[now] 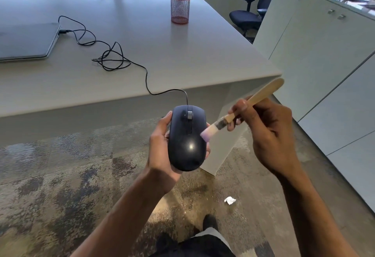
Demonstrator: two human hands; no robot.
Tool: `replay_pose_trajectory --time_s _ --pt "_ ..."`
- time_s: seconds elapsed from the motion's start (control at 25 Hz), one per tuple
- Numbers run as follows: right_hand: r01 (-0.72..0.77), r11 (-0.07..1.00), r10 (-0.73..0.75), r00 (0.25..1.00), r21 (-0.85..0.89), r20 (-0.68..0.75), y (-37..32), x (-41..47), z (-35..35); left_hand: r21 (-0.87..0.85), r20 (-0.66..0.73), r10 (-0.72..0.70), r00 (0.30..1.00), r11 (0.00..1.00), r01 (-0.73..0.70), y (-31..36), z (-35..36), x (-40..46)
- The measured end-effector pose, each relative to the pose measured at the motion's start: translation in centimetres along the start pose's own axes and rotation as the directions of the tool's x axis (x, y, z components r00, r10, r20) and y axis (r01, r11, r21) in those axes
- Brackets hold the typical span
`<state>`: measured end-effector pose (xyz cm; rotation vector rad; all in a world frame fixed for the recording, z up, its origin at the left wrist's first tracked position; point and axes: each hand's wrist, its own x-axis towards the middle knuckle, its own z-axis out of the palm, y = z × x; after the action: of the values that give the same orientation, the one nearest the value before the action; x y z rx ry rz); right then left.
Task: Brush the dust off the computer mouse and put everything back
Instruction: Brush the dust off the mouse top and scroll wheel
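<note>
My left hand [160, 145] cradles a black wired computer mouse [186, 139] from below, held in the air in front of the table's near edge, buttons pointing away from me. My right hand [267, 133] grips a small wooden-handled brush [239, 110]; its pale bristles touch the mouse's right side. The mouse's black cable [113, 58] runs up over the table edge, lies in loose loops and plugs into a closed grey laptop [26, 41] at the far left.
A red mesh pen cup [180, 7] stands on the white table [182, 53] toward the back. White cabinets [324, 58] line the right side, with a dark office chair [249, 15] behind. A crumpled white paper scrap [230, 200] lies on the carpet.
</note>
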<state>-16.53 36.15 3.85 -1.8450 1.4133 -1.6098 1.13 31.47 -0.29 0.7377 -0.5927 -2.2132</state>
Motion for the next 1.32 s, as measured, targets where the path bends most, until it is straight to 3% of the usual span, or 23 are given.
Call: replay_pose_trajectory --time_s 0.16,0.24,0.4,0.56,0.72,0.8,0.88,0.96,1.08,1.2,1.32 --pt "-0.158 0.986 0.164 0.976 0.050 -0.143 1.9 2.4 0.4 0.019 0.057 0.019 0.998 1.000 -0.020 0.2 0.9 0.6" --pt "-0.143 0.988 0.153 0.963 0.061 -0.222 2.4 3.6 0.1 0.041 0.067 0.048 0.997 0.998 -0.051 0.3 1.4 1.2" --pt "-0.027 0.997 0.035 0.992 0.073 -0.121 2.8 5.5 -0.8 0.072 0.065 0.092 0.994 0.993 -0.097 0.1 2.5 2.7" --pt "-0.010 1.000 0.005 0.981 -0.024 -0.194 3.9 7.2 -1.5 0.067 0.046 0.106 0.993 0.992 -0.109 -0.2 3.4 4.3" --pt "-0.027 0.998 0.020 0.988 -0.051 -0.151 5.0 8.4 -2.1 -0.005 0.063 0.117 0.991 0.993 -0.117 -0.6 4.3 6.0" --pt "-0.059 0.997 0.066 0.987 0.048 -0.148 5.6 9.2 -2.4 -0.001 0.059 0.132 0.990 0.991 -0.132 -0.9 4.6 6.8" --pt "-0.059 0.981 0.069 0.996 0.186 -0.048 6.2 9.7 -3.0 0.022 0.055 0.159 0.986 0.987 -0.160 -1.1 4.9 7.8" --pt "-0.058 0.987 0.052 0.998 0.152 0.044 6.9 9.9 -3.2 0.042 0.048 0.175 0.983 0.983 -0.177 -1.4 5.4 8.5" --pt "-0.012 1.000 0.012 0.998 -0.010 -0.057 7.9 10.0 -3.7 0.087 0.024 0.187 0.982 0.978 -0.188 -2.0 5.9 9.7" --pt "0.051 0.992 -0.047 0.998 0.119 -0.041 8.7 10.6 -4.7 0.101 0.005 0.216 0.976 0.971 -0.216 -2.5 6.5 11.0" --pt "0.025 0.997 -0.022 0.999 0.075 -0.044 10.0 11.2 -5.8 0.101 -0.011 0.238 0.971 0.966 -0.236 -2.7 7.3 12.2"
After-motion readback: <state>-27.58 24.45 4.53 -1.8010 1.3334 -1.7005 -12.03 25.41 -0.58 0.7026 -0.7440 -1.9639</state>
